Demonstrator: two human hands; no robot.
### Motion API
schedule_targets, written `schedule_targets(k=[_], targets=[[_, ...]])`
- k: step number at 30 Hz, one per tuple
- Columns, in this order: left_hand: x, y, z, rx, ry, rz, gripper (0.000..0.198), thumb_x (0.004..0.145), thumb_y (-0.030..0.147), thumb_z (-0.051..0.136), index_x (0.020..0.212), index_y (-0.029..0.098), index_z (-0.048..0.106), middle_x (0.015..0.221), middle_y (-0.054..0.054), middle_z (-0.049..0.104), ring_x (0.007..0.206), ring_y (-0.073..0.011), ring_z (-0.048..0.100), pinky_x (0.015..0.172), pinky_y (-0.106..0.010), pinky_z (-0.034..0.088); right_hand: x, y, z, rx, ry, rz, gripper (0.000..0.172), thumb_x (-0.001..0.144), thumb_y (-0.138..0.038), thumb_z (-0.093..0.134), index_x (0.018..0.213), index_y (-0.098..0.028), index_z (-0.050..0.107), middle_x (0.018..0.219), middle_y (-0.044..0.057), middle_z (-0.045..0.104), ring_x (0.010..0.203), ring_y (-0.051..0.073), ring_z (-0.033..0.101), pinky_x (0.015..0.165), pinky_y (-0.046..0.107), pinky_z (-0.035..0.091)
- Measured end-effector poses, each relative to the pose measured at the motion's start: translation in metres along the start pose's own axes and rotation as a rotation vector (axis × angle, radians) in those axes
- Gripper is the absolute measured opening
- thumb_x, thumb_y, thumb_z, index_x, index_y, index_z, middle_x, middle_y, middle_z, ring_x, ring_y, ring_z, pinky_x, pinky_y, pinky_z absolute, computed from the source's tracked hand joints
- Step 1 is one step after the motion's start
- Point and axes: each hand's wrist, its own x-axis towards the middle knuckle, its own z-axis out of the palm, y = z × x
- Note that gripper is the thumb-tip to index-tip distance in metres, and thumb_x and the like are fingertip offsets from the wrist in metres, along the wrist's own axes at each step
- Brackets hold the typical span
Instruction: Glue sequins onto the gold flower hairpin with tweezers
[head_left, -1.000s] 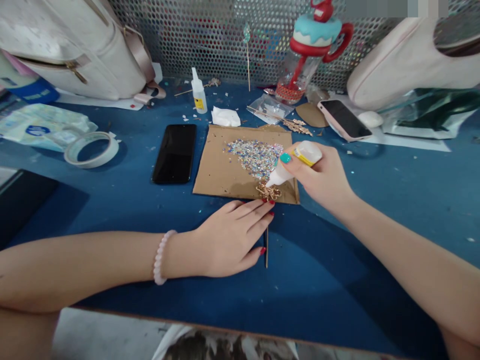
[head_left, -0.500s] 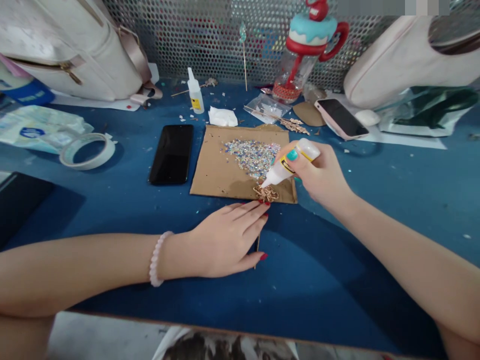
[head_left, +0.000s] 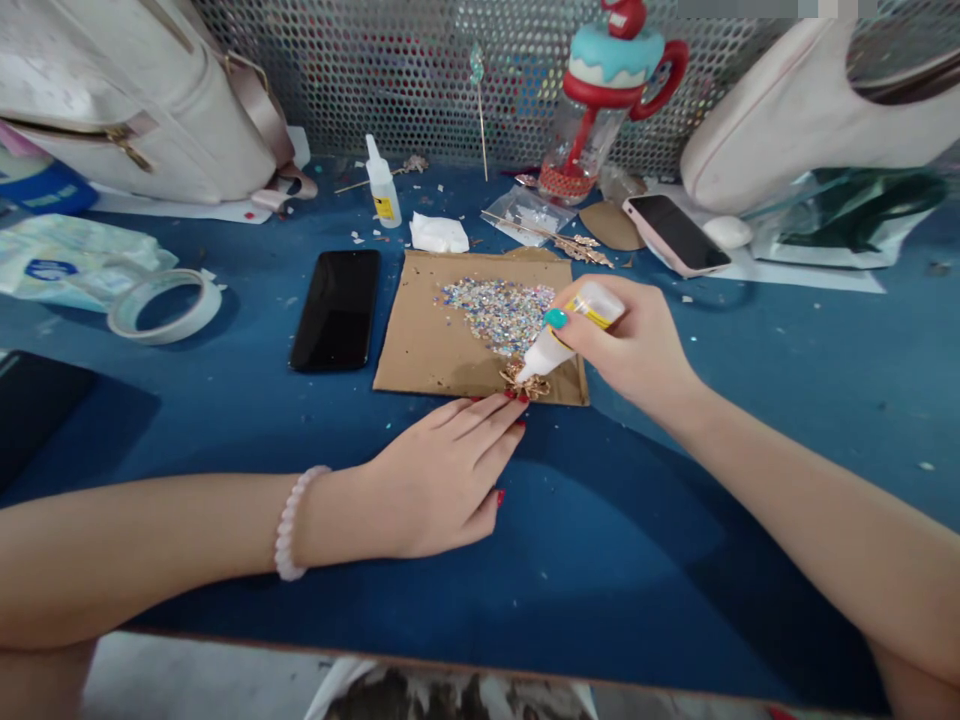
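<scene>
The right hand [head_left: 637, 345] was closed around a small glue bottle [head_left: 570, 325], tilted with its tip down on the gold ornament [head_left: 525, 380]. This ornament lay at the near edge of the cardboard sheet [head_left: 435, 340], just below the pile of glitter pieces [head_left: 499, 310]. Compared with one second before, the tip had come lower, from a little above the ornament to touching it or nearly so; I judged that the glue was being put on at this moment.

The left hand [head_left: 442, 480] lay flat and open on the blue table [head_left: 637, 560], holding nothing, with the fingertips [head_left: 514, 400] just beside the ornament. The thin stick that was seen earlier beside this hand was now hidden. A black phone [head_left: 335, 310] lay left of the cardboard.
</scene>
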Motion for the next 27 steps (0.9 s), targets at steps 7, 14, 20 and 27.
schedule_targets(k=[7,14,20,27], targets=[[-0.0031,-0.0006,-0.0047,0.042,-0.02,0.042,0.053,0.083,0.019,0.046,0.133,0.0,0.047,0.144,-0.022,0.036,0.135,-0.0313,0.035,0.111,-0.043,0.029,-0.0003,-0.0013,0.0009,-0.055,-0.004,-0.051,0.012,0.073,-0.019,0.063,0.065,-0.019,0.055,0.061,-0.002,0.054,0.056,0.011,0.044,0.049,0.026,0.035],[-0.0045,-0.0002,-0.0047,0.123,-0.003,0.008,0.05,0.083,0.018,0.045,0.129,-0.002,0.05,0.141,-0.024,0.041,0.131,-0.0346,0.039,0.109,-0.046,0.031,-0.0003,-0.0007,-0.0011,-0.108,-0.012,-0.084,0.015,0.076,-0.026,0.063,0.067,-0.02,0.054,0.061,-0.002,0.053,0.056,0.011,0.044,0.05,0.027,0.034],[-0.0055,-0.0032,-0.0008,0.221,0.05,0.048,0.046,0.088,0.017,0.037,0.127,-0.002,0.052,0.136,-0.023,0.047,0.126,-0.0335,0.046,0.106,-0.049,0.031,-0.0012,-0.0027,-0.0017,-0.135,-0.032,-0.122,0.016,0.078,-0.027,0.063,0.068,-0.02,0.053,0.061,-0.002,0.052,0.058,0.012,0.045,0.05,0.028,0.035],[-0.0028,-0.0051,-0.0026,0.248,0.057,0.068,0.047,0.087,0.018,0.038,0.126,-0.002,0.053,0.134,-0.023,0.05,0.121,-0.0328,0.049,0.101,-0.048,0.036,-0.0008,0.0006,-0.0017,-0.097,-0.013,-0.087,0.02,0.082,-0.035,0.063,0.07,-0.022,0.056,0.063,-0.002,0.055,0.057,0.011,0.048,0.049,0.028,0.038]])
